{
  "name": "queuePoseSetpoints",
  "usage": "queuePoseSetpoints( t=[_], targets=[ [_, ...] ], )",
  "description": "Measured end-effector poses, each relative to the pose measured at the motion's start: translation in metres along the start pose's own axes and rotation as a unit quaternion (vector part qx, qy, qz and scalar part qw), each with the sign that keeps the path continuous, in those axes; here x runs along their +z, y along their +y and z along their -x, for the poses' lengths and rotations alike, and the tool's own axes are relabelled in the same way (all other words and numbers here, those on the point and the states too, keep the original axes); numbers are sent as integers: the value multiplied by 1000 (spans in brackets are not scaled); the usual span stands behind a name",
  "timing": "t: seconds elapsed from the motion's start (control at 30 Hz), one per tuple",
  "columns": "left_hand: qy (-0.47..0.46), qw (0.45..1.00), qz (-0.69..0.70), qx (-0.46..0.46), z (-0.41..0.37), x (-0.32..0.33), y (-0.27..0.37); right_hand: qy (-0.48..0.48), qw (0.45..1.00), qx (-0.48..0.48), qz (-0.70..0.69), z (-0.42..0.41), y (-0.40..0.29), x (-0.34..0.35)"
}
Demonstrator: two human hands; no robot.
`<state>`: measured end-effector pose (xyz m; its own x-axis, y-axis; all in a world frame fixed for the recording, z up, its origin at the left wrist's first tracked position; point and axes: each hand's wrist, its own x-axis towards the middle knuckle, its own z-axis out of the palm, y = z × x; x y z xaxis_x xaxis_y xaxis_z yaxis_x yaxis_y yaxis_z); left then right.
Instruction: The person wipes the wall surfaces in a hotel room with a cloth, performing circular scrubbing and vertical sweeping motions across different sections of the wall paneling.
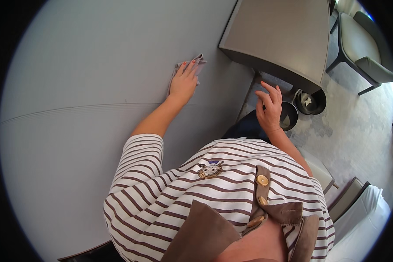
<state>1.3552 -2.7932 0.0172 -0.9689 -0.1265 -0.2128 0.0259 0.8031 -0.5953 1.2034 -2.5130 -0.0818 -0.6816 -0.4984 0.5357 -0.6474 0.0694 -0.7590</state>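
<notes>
My left hand (184, 84) is spread over a folded greyish cloth (201, 62) and presses it against the grey wall (95, 59). Parts of the cloth stick out past the fingertips and beside the palm. A thin band of horizontal lines (85, 106) crosses the wall just below that hand. My right hand (270, 108) hangs in the air with bent, parted fingers and nothing in them. Behind it on the floor lies a dark frying pan (293, 113), partly hidden by the hand.
A brown-grey cabinet or table (278, 32) stands by the wall at the upper right. Near its lower edge, a dark pan (303, 106) holds a small pale scrap. An upholstered chair (360, 42) is farther right on the mottled floor (357, 131). White sheeting (360, 216) covers something at lower right.
</notes>
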Motion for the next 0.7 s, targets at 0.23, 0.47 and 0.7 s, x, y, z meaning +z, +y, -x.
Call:
queuePoseSetpoints(
  t=[0.23, 0.47, 0.7],
  targets=[
    [-37, 999, 13, -22, 50, -2, 20, -26, 999, -13, -13, 3, -3, 0],
    [-13, 999, 24, -33, 66, 5, 27, 17, 995, -7, -96, -18, -10, -19],
    [-15, 1000, 2, 7, 46, 23, 33, 32, 954, -183, -237, -75, -89, -125]
  ],
)
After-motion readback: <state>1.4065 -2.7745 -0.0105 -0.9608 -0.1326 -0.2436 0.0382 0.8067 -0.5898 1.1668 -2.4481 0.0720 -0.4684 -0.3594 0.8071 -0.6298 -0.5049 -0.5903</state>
